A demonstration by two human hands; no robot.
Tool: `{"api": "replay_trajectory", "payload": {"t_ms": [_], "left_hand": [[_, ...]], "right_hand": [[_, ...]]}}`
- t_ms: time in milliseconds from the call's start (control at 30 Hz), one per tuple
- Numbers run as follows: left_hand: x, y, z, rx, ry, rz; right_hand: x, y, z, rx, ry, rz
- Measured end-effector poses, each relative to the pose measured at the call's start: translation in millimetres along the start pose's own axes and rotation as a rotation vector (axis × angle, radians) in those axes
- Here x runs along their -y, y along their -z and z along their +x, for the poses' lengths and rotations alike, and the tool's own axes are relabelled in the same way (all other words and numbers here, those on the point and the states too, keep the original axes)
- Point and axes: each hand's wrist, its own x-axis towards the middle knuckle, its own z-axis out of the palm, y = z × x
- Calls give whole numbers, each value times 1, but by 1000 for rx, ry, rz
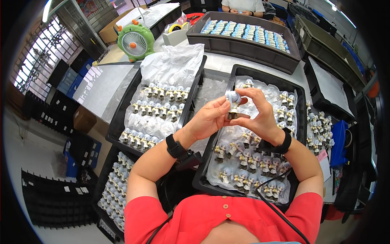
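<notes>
A white table (221, 63) in a crowded workroom bears trays of small figures. The left hand (212, 116) pinches one figure (233, 105) between thumb and fingers; the right hand (260, 114) curls about its head and base — both narrowed on it, over the left side of the right tray (202, 182). A loosened pinch could drop it onto the others, probably scuffing them. The black cable (280, 213), crossing that tray's near end, might snag figures if the body shifts. The left tray (124, 105) lies alongside; a green fan (135, 42) and grey bin (243, 48) block the far side.
</notes>
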Motion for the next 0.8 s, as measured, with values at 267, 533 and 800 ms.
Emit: {"api": "replay_trajectory", "payload": {"t_ms": [267, 533, 800], "left_hand": [[-1, 0, 0, 38, 6, -64], [-20, -1, -8, -195, 18, 137], [-147, 143, -55, -943, -341, 1566]], "right_hand": [[-5, 0, -4, 5, -27, -50], [-2, -6, -3, 37, -79, 56], [-6, 3, 1, -27, -113, 30]]}}
